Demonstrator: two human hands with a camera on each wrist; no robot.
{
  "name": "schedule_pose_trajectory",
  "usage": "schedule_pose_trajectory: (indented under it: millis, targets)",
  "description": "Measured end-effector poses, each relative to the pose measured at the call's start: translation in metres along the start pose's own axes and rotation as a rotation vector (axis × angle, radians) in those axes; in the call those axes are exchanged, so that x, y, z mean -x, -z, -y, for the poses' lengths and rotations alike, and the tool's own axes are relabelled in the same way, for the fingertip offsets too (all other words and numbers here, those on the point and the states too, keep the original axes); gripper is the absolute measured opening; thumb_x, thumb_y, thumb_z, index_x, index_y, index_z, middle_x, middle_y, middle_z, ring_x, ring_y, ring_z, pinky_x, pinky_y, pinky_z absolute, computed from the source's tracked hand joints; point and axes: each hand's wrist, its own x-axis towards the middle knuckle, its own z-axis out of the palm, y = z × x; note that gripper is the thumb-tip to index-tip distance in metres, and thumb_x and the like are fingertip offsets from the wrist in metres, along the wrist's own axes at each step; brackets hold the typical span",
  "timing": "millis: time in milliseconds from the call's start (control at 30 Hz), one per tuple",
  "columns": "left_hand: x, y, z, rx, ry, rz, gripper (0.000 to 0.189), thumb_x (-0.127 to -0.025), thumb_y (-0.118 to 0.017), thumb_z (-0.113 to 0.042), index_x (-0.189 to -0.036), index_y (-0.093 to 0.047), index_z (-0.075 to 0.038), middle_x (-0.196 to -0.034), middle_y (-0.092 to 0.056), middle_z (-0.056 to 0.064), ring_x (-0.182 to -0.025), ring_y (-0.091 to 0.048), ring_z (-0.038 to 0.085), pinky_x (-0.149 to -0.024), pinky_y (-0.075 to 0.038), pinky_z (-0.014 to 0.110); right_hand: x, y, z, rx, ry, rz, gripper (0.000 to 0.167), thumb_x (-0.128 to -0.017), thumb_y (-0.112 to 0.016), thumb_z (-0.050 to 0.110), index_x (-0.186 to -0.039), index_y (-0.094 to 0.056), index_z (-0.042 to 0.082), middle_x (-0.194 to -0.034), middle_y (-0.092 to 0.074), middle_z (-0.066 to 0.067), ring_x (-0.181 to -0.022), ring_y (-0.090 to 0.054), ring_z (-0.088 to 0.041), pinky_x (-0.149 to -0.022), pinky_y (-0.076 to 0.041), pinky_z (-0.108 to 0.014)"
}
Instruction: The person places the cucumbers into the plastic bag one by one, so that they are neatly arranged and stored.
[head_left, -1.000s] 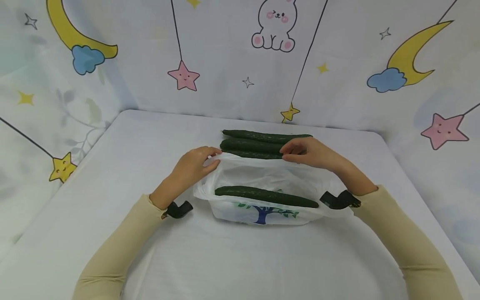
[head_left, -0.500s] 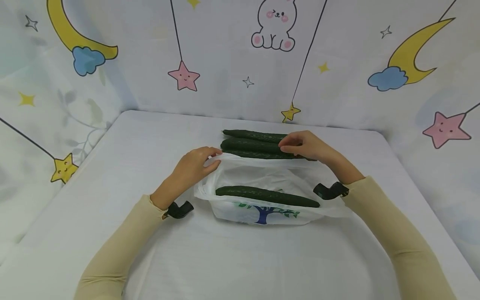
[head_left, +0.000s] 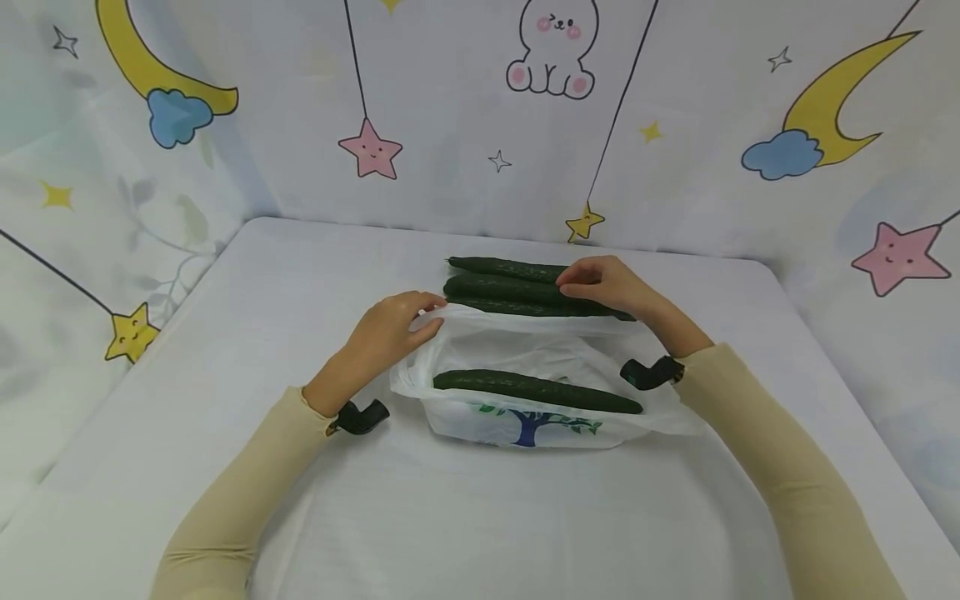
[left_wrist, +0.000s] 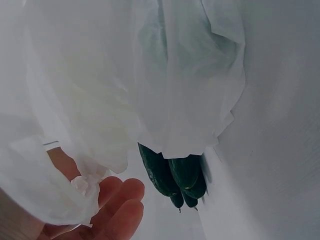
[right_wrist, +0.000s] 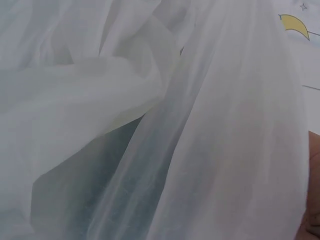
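Observation:
A white plastic bag [head_left: 457, 421] with a printed tree lies with its mouth open, and one cucumber [head_left: 536, 391] shows inside. My left hand [head_left: 390, 329] holds the bag's far left rim; in the left wrist view, bunched plastic passes among its bent fingers [left_wrist: 122, 215]. Three cucumbers [head_left: 495, 287] lie side by side just behind the bag. Over their right part is my right hand [head_left: 611, 287], fingers bent, fingertips at the middle and rear cucumbers; whether it grips one cannot be told. In the right wrist view, bag plastic [right_wrist: 240, 125] hides nearly all of this hand.
A white cloth covers the table [head_left: 480, 508]. Behind it hangs a printed backdrop [head_left: 450, 100] with moons, stars and a bear. Each wrist carries a small black camera [head_left: 651, 372], the right one just above the bag's right side.
My right hand has moved back and slightly left, from the bag's far rim to over the cucumbers. The left hand has stayed at the bag's rim.

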Motion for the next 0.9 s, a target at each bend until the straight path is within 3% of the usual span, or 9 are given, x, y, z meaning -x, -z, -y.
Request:
schedule_pose_trajectory:
  millis: [233,767,900]
  targets:
    - [-0.001,0.0,0.001,0.003,0.002,0.001,0.026,-0.092,-0.066,-0.012,-0.115,-0.069,-0.001,-0.114,-0.07,0.013,-0.092,-0.068,0.026,-0.076,-0.055,0.038,-0.01,0.001,-0.008,-0.035,-0.004,-0.065,0.03,-0.096,-0.063,0.021,-0.117,-0.066,0.0,-0.113,-0.067,-0.012,-0.096,-0.061,-0.009,-0.084,-0.049,-0.03]
    - [-0.001,0.001,0.001,-0.001,0.008,0.01,0.024,-0.092,-0.067,-0.013,-0.114,-0.07,-0.003,-0.112,-0.071,0.011,-0.093,-0.068,0.025,-0.075,-0.055,0.038,-0.028,0.001,-0.02,-0.086,-0.01,-0.142,0.028,-0.097,-0.062,0.016,-0.116,-0.066,-0.003,-0.116,-0.064,-0.015,-0.109,-0.059,-0.024,-0.089,-0.047,-0.035]
    - [-0.002,0.001,0.0,0.0,0.016,0.016,0.025,-0.092,-0.067,-0.014,-0.114,-0.07,-0.004,-0.112,-0.071,0.01,-0.093,-0.068,0.024,-0.074,-0.055,0.038,-0.031,0.003,-0.021,-0.14,-0.045,-0.185,0.029,-0.096,-0.062,0.017,-0.118,-0.065,-0.003,-0.12,-0.063,-0.017,-0.105,-0.058,-0.016,-0.092,-0.044,-0.037]
